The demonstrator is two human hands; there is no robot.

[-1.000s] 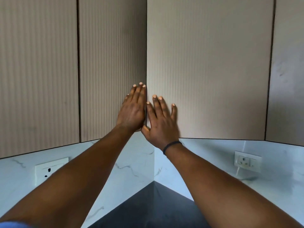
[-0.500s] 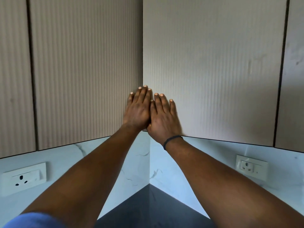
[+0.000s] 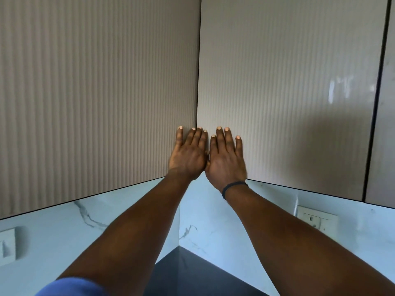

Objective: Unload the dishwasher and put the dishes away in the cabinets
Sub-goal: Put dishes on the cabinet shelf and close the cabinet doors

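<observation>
Two ribbed corner cabinet doors, shut, meeting at a vertical seam [image 3: 198,82] that runs straight up from just above the fingertips. Left door [image 3: 96,92] and right door [image 3: 288,82] set at an angle to each other, no handles or knobs visible on either. No dishes and no dishwasher in view; both lie somewhere outside the frame.

Left hand [image 3: 188,155] laid flat on the lower inner corner of the left door, fingers [image 3: 193,137] straight and lightly spread, little finger a bit apart, holding nothing. Right hand [image 3: 226,161] flat on the lower inner corner of the right door, fingers [image 3: 220,137] extended and slightly fanned, empty too, a dark band [image 3: 234,186] at the wrist. Hands side by side and touching at the thumb edges, one on each side of the seam, so each door lies directly under its own palm; neither hand nearer than the other.

Probably a press on push-to-open doors, or a closing push; cannot tell which. Opening would likely swing the inner edges outward toward the arms, so forearms crowding the corner look like the main obstruction.

Below: marbled pale backsplash [image 3: 213,227], a wall socket [image 3: 316,218] at right, another switch plate [image 3: 7,246] at far left, dark countertop [image 3: 192,272] in the corner, blue sleeve [image 3: 72,287] at the bottom edge.
</observation>
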